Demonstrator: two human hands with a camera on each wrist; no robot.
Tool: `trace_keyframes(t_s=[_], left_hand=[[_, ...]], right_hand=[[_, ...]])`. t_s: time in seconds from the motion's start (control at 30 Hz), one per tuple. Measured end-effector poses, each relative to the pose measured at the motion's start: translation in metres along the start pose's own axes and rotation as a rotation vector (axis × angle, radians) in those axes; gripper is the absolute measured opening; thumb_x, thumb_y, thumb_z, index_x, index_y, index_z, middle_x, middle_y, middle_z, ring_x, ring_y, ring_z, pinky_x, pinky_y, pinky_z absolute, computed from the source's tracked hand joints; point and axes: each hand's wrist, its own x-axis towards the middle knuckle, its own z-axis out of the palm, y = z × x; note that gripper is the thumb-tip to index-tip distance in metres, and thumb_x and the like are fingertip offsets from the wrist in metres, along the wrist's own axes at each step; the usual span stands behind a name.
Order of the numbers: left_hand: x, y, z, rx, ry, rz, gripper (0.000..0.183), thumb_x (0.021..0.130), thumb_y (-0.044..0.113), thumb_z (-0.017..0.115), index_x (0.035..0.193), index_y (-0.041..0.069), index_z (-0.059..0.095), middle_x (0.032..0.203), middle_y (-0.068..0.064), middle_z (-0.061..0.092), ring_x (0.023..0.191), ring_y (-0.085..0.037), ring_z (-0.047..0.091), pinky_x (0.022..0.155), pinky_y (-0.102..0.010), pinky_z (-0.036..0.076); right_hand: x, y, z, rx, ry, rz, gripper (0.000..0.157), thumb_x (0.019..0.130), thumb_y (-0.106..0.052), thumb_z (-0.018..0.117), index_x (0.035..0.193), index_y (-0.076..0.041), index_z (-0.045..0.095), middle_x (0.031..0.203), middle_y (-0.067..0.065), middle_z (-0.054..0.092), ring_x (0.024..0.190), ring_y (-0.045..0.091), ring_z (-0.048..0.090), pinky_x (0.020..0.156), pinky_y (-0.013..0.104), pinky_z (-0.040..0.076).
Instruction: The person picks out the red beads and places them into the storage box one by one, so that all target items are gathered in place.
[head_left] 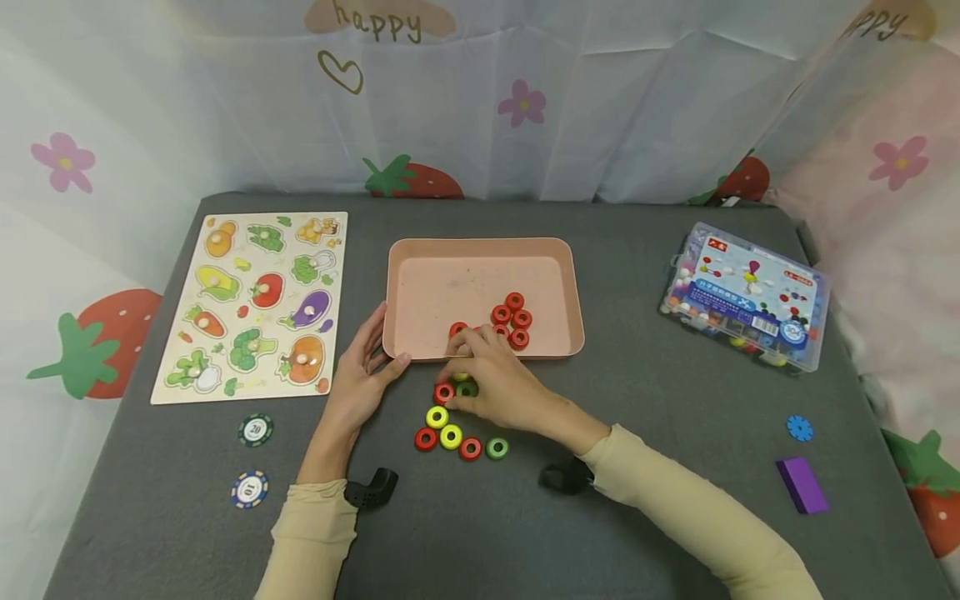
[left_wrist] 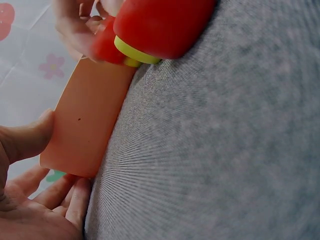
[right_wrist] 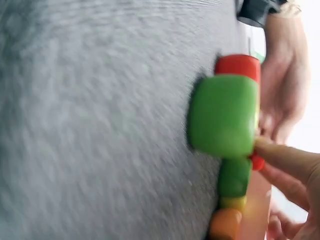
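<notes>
A pink tray (head_left: pixel 427 283) holds several red rings (head_left: pixel 501 314) toward its right front. My left hand (head_left: pixel 358 379) grips the tray's left front corner; in the left wrist view the thumb (left_wrist: pixel 35 137) lies against the front wall, the fingers around the side. My right hand (head_left: pixel 498 383) is over the tray's front edge. Between its thumb and forefinger it pinches a red ring (head_left: pixel 444 393), blurred in the left wrist view. Yellow rings (head_left: pixel 451 436), other red rings (head_left: pixel 471 449) and a green ring (head_left: pixel 497 448) lie before the tray. A darker green ring (head_left: pixel 467 388) is partly hidden by the right hand.
A vegetable puzzle board (head_left: pixel 251 325) lies to the left, with a green chip (head_left: pixel 256 430) and a blue chip (head_left: pixel 249 489) below it. On the right are a clear plastic case (head_left: pixel 750 292), a blue disc (head_left: pixel 799 428) and a purple block (head_left: pixel 802 485).
</notes>
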Motion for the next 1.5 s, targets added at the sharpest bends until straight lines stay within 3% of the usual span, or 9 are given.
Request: trace_keyframes(t_s=[0.1, 0.23, 0.33, 0.63, 0.97, 1.1, 1.27, 1.37, 1.5], left_hand=[[0.000, 0.001, 0.000, 0.001, 0.006, -0.007, 0.079, 0.094, 0.009, 0.070, 0.159, 0.026, 0.029, 0.161, -0.001, 0.034, 0.148, -0.019, 0.031, 0.115, -0.050, 0.035], [0.000, 0.001, 0.000, 0.000, 0.006, -0.005, 0.078, 0.094, 0.009, 0.070, 0.159, 0.026, 0.029, 0.161, -0.002, 0.034, 0.149, -0.020, 0.031, 0.115, -0.051, 0.035], [0.000, 0.001, 0.000, -0.004, 0.005, -0.003, 0.078, 0.094, 0.009, 0.069, 0.159, 0.026, 0.029, 0.162, -0.002, 0.033, 0.149, -0.020, 0.030, 0.115, -0.051, 0.034], [-0.001, 0.002, 0.001, -0.004, 0.007, -0.016, 0.078, 0.094, 0.012, 0.070, 0.159, 0.028, 0.029, 0.162, -0.002, 0.033, 0.149, -0.021, 0.030, 0.116, -0.051, 0.033], [0.001, 0.001, 0.000, -0.031, -0.011, -0.039, 0.080, 0.094, 0.009, 0.070, 0.160, 0.021, 0.026, 0.163, -0.006, 0.029, 0.151, -0.023, 0.026, 0.118, -0.052, 0.029], [0.001, 0.002, 0.000, -0.023, -0.009, -0.039, 0.080, 0.094, 0.008, 0.069, 0.160, 0.021, 0.026, 0.164, -0.006, 0.029, 0.151, -0.023, 0.026, 0.118, -0.052, 0.030], [-0.001, 0.004, 0.000, -0.006, -0.005, -0.015, 0.079, 0.095, 0.013, 0.069, 0.159, 0.027, 0.027, 0.163, -0.002, 0.031, 0.150, -0.019, 0.028, 0.117, -0.050, 0.032], [-0.002, 0.003, 0.000, -0.015, -0.010, 0.002, 0.079, 0.095, 0.012, 0.069, 0.159, 0.028, 0.026, 0.163, -0.002, 0.031, 0.150, -0.020, 0.029, 0.117, -0.051, 0.032], [-0.002, 0.002, 0.000, -0.021, -0.015, 0.006, 0.079, 0.095, 0.011, 0.068, 0.160, 0.027, 0.026, 0.163, -0.002, 0.030, 0.150, -0.020, 0.028, 0.116, -0.051, 0.032]], right_hand=[[0.000, 0.004, -0.006, 0.122, 0.030, 0.008, 0.027, 0.082, -0.026, 0.085, 0.106, -0.019, 0.075, 0.118, -0.003, 0.061, 0.108, 0.016, 0.050, 0.095, 0.037, 0.045], [0.000, 0.011, -0.013, 0.329, 0.105, 0.064, 0.030, 0.082, -0.016, 0.084, 0.110, -0.016, 0.073, 0.102, -0.003, 0.068, 0.091, 0.013, 0.062, 0.081, 0.035, 0.054], [0.002, 0.017, -0.016, 0.396, 0.187, 0.107, 0.029, 0.082, -0.014, 0.084, 0.109, -0.014, 0.073, 0.093, 0.000, 0.069, 0.080, 0.015, 0.063, 0.071, 0.035, 0.055], [0.016, 0.042, -0.019, 0.251, 0.356, 0.300, 0.029, 0.082, -0.019, 0.084, 0.109, -0.012, 0.076, 0.088, 0.007, 0.067, 0.082, 0.023, 0.056, 0.069, 0.032, 0.046], [0.020, 0.049, -0.021, 0.168, 0.328, 0.391, 0.032, 0.083, -0.022, 0.083, 0.113, -0.012, 0.077, 0.092, 0.009, 0.064, 0.084, 0.024, 0.055, 0.067, 0.032, 0.042], [0.015, 0.042, -0.024, 0.215, 0.334, 0.334, 0.030, 0.083, -0.018, 0.083, 0.111, -0.010, 0.076, 0.094, 0.009, 0.066, 0.086, 0.026, 0.054, 0.069, 0.034, 0.043], [0.007, 0.023, -0.024, 0.269, 0.278, 0.128, 0.027, 0.083, -0.014, 0.083, 0.108, -0.010, 0.076, 0.098, 0.007, 0.071, 0.089, 0.026, 0.057, 0.077, 0.039, 0.052], [0.001, 0.008, -0.019, 0.276, 0.186, 0.033, 0.026, 0.083, -0.016, 0.083, 0.108, -0.012, 0.076, 0.100, 0.003, 0.071, 0.091, 0.022, 0.058, 0.080, 0.036, 0.052], [-0.004, -0.010, -0.009, 0.226, -0.003, -0.047, 0.030, 0.083, -0.024, 0.084, 0.111, -0.016, 0.075, 0.109, -0.005, 0.069, 0.104, 0.015, 0.056, 0.097, 0.033, 0.046]])
